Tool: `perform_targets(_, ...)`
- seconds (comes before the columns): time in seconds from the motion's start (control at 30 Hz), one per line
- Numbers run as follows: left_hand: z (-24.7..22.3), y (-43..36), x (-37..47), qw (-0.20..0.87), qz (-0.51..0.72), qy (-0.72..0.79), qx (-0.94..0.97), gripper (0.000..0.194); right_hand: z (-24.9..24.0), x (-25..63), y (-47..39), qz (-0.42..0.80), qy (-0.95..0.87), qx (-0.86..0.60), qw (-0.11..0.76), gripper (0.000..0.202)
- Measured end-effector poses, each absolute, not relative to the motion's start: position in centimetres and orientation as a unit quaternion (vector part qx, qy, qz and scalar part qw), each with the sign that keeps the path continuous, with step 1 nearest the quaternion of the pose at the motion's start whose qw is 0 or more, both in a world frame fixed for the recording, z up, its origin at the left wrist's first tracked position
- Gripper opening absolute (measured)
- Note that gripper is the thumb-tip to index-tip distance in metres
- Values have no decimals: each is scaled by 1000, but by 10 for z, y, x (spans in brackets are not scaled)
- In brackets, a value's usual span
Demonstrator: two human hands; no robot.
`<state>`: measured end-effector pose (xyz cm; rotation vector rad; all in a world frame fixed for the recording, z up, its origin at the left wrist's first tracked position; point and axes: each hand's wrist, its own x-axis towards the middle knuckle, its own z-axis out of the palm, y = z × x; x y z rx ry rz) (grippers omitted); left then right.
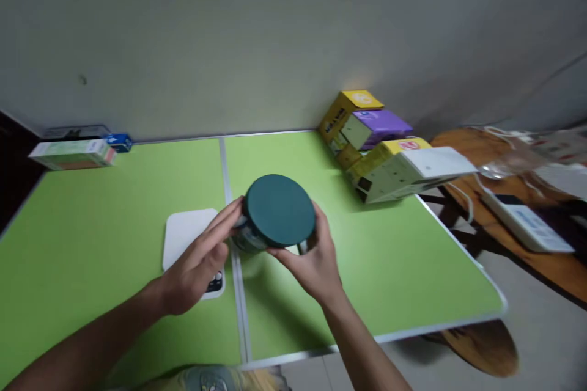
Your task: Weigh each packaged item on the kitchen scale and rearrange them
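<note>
A round jar with a flat dark green lid (280, 210) is held tilted above the green table (389, 281). My right hand (316, 259) grips its right side, thumb below the lid and fingers wrapped round behind. My left hand (199, 259) lies against the jar's left side with its fingers stretched out. Partly under my left hand is a white kitchen scale (183, 232), lying flat on the table, its dark button panel showing near the front edge.
Several boxes, among them a purple one (383, 125) and a white one (438, 162), stand at the table's back right. A pale flat box (73, 154) and a small blue box (120, 142) lie back left. A wooden stand (490, 214) holds cables and a power strip (527, 223).
</note>
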<state>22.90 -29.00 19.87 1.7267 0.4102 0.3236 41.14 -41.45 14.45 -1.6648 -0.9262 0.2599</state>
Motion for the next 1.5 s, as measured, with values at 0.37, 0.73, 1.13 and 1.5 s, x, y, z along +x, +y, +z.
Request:
perform_targets(0.37,149,-272,129,638,288,265,663,69,137,329,-338,177,-526,-664,501,91)
perform_targets(0.73,133,-265,109,590,351,307,660,70,112,342,-364,221,-510,-665,499,107)
perform_targets(1.13,124,-250,88,563,369,349,652,70,80,367,-411,254,-452,-673,527,95)
perform_targets(1.5,136,-265,107,589,313,280,691,65,95,349,-376,295,-490,-657,492,106)
